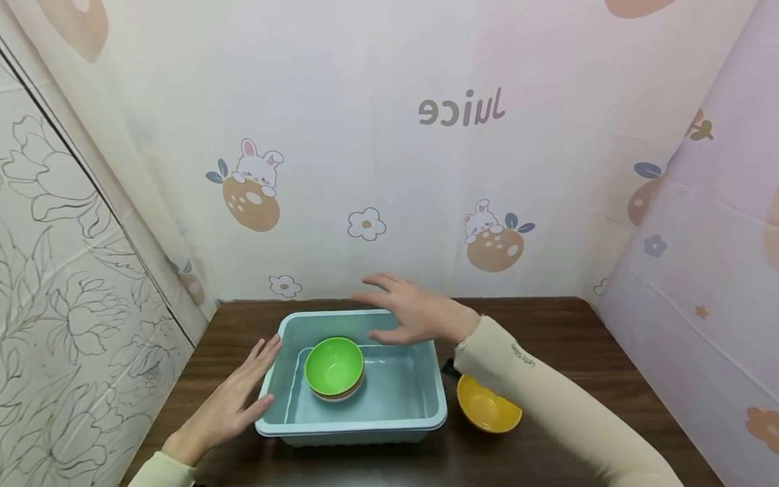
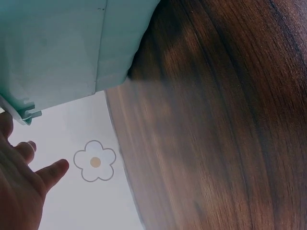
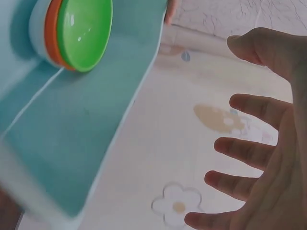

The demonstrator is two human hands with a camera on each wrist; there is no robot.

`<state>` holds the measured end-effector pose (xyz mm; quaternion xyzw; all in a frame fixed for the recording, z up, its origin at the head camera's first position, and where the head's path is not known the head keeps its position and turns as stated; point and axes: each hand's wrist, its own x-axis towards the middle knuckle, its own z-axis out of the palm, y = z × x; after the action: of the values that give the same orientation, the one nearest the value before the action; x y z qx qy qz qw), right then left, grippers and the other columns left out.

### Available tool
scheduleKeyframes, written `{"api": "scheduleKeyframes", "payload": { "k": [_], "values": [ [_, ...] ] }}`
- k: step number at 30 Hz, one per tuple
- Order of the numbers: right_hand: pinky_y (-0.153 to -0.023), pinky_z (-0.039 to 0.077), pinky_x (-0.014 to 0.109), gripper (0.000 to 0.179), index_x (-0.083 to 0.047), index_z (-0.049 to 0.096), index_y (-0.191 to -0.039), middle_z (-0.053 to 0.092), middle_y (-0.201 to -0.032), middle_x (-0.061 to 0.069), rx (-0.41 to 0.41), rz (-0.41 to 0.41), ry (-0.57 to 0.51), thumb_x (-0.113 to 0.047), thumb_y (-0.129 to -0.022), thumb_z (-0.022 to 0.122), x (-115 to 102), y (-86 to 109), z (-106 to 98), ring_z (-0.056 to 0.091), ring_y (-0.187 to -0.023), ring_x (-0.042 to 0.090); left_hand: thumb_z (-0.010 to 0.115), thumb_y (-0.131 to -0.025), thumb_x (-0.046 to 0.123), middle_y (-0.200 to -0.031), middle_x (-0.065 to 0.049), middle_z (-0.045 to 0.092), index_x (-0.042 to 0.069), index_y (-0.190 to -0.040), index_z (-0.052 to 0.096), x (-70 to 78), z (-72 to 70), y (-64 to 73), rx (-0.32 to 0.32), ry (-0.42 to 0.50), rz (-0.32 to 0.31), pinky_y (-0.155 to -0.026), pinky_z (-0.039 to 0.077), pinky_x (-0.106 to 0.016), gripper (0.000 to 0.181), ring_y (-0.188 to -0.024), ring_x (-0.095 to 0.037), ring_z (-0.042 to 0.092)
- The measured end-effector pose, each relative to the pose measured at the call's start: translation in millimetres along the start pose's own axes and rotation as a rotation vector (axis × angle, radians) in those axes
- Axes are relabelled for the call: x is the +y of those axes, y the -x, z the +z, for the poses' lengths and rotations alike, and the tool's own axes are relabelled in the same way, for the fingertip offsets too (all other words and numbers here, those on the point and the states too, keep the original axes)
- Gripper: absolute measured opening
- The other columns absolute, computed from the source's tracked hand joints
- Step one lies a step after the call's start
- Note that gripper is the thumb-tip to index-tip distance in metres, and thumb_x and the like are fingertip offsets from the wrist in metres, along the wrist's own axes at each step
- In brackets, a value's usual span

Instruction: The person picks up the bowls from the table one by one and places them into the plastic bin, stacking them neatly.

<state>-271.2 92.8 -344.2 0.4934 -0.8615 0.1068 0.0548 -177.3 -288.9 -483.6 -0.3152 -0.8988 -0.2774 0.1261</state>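
A light blue plastic basin (image 1: 395,385) sits on the table and holds a stack of small bowls. The top one is a green bowl (image 1: 333,365), with an orange bowl (image 3: 52,28) and a white bowl (image 3: 38,33) beneath it. At the basin's left rim rests my left hand (image 1: 234,399), its fingers straight along the edge. Over the back right part of the basin hovers my right hand (image 1: 416,311), fingers spread and holding nothing. To the right of the basin lies a yellow bowl (image 1: 487,409), partly covered by my right sleeve.
Between basin and yellow bowl is a small dark object (image 1: 450,368), mostly hidden by the right sleeve. The dark wooden table (image 1: 548,318) ends at a patterned curtain (image 1: 389,169) behind, with more patterned sheets at both sides.
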Motion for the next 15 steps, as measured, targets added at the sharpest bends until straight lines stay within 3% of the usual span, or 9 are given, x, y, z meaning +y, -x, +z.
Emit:
{"api": "scheduleKeyframes", "payload": {
  "k": [4,7,11,15],
  "values": [
    [-0.114,0.043,0.053,0.065,-0.023,0.051,-0.152,0.043,-0.159,0.015,0.038,0.028,-0.006,-0.044,-0.093,0.071,10.8,23.7,-1.5,0.044,-0.145,0.034,0.071,-0.089,0.015,-0.17,-0.009,0.027,0.014,-0.163,0.031,-0.2,1.9,0.7,0.005,-0.013,-0.011,-0.121,0.004,-0.015,0.084,-0.161,-0.028,0.012],
    [-0.115,0.044,0.051,0.066,-0.024,0.051,-0.152,0.042,-0.16,0.014,0.037,0.078,-0.019,-0.045,-0.093,0.071,16.7,41.6,-1.2,0.043,-0.146,0.032,0.072,-0.089,0.016,-0.17,-0.008,0.028,0.017,-0.162,0.034,0.2,2.4,1.4,0.008,-0.03,-0.025,-0.126,0.02,-0.043,0.083,-0.161,-0.027,0.011],
    [-0.113,0.045,0.055,0.068,-0.026,0.049,-0.153,0.039,-0.162,0.011,0.015,0.165,-0.041,-0.047,-0.092,0.072,23.1,63.4,1.8,0.041,-0.147,0.032,0.073,-0.088,0.017,-0.17,-0.009,0.028,0.021,-0.162,0.036,0.4,3.1,2.9,0.021,-0.04,-0.035,-0.104,0.038,-0.075,0.082,-0.161,-0.027,0.01],
    [-0.111,0.046,0.058,0.069,-0.026,0.05,-0.153,0.039,-0.163,0.01,0.013,0.224,-0.044,-0.049,-0.093,0.071,30.6,80.5,8.3,0.042,-0.146,0.033,0.073,-0.087,0.015,-0.169,-0.008,0.031,0.021,-0.16,0.04,-1.9,4.3,4.6,0.052,-0.052,-0.027,-0.104,0.04,-0.073,0.08,-0.161,-0.028,0.013]
  ]
}}
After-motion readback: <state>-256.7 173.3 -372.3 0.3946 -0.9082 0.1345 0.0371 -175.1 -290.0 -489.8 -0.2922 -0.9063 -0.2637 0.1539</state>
